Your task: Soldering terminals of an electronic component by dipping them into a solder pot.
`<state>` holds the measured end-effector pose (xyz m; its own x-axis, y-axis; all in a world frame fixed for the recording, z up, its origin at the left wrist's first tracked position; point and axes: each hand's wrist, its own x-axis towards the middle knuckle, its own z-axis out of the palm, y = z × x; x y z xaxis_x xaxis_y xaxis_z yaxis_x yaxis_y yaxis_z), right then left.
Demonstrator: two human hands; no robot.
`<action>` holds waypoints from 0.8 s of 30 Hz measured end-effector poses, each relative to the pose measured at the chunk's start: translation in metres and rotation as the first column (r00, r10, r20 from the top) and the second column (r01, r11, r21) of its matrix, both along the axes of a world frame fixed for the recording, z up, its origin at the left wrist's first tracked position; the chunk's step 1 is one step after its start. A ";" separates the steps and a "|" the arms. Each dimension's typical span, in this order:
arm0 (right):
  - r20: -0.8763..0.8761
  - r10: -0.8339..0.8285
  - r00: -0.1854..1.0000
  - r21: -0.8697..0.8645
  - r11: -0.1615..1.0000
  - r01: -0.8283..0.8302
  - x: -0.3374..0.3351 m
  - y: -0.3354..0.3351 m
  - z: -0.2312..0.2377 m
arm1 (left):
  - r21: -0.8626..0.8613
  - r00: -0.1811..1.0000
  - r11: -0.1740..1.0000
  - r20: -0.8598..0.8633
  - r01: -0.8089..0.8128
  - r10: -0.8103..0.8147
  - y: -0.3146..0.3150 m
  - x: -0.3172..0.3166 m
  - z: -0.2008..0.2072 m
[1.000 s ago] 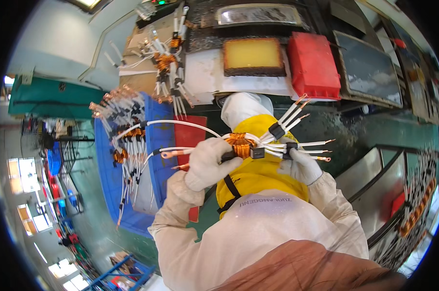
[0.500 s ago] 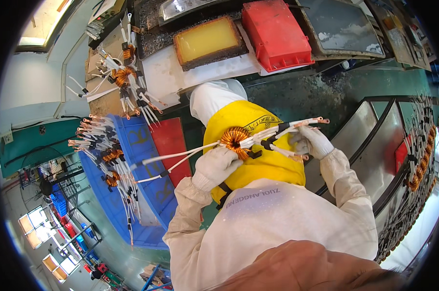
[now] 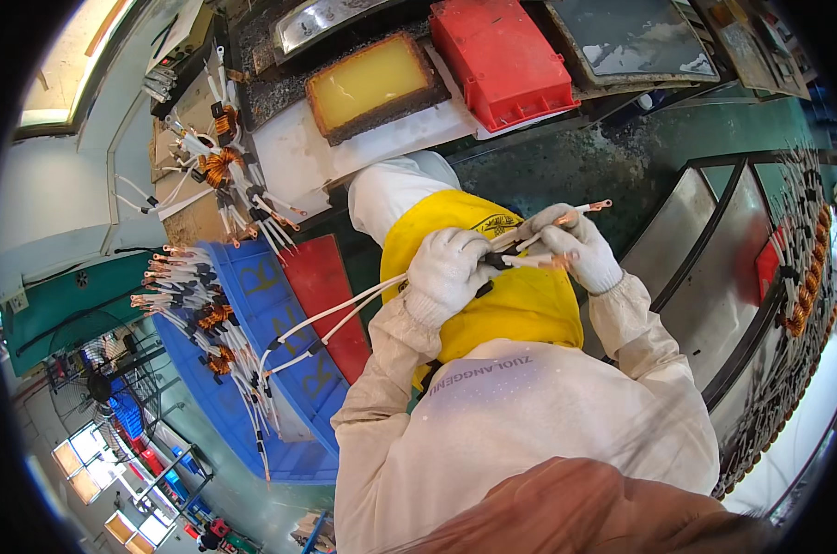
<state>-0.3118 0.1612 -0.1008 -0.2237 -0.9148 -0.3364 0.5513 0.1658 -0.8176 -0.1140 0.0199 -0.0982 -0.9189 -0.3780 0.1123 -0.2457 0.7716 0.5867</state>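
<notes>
Over the yellow cloth [image 3: 492,337] on my lap, my white-gloved left hand [image 3: 448,268] is closed round a ring-shaped copper coil, hiding its winding. From under this hand two long white leads [image 3: 343,307] run out to the left, towards the blue bin. Other leads with black sleeves [image 3: 500,261] stick out on the right. There my gloved right hand [image 3: 582,251] pinches the leads near their ends. One bare copper lug [image 3: 606,205] points past its fingers to the upper right. Another copper end beside the hand is blurred.
Several similar coils with leads fill a blue bin [image 3: 245,268] at left. More coils [image 3: 221,168] lie on cardboard behind it. Ahead are a tray of yellow material [image 3: 368,83], a red box [image 3: 502,65] and a grey-surfaced tank [image 3: 631,42]. Coils hang along a rack [image 3: 811,268] at right.
My left hand has moved up and right, over the coil, whose winding showed before. My right hand has shifted slightly up and left, closer to the left hand. The view has tilted slightly.
</notes>
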 end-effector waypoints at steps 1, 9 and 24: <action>0.000 0.001 1.000 0.001 1.000 -0.001 -0.003 0.005 -0.002 | -0.019 0.998 0.998 0.023 -0.064 0.064 0.001 -0.001 -0.002; -0.129 0.183 0.975 0.116 0.979 -0.169 -0.008 0.046 0.019 | 0.123 0.979 0.992 0.202 -0.042 0.017 -0.016 -0.019 0.006; -0.293 0.077 0.953 0.250 0.968 -0.001 -0.017 0.038 0.025 | -0.089 0.987 0.995 0.153 -0.037 0.050 -0.001 -0.036 0.003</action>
<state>-0.3284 0.1991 -0.0762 -0.3141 -0.8227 -0.4738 0.2774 0.3977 -0.8746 -0.1496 0.0185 -0.0956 -0.9106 -0.4132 0.0037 -0.3628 0.8037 0.4716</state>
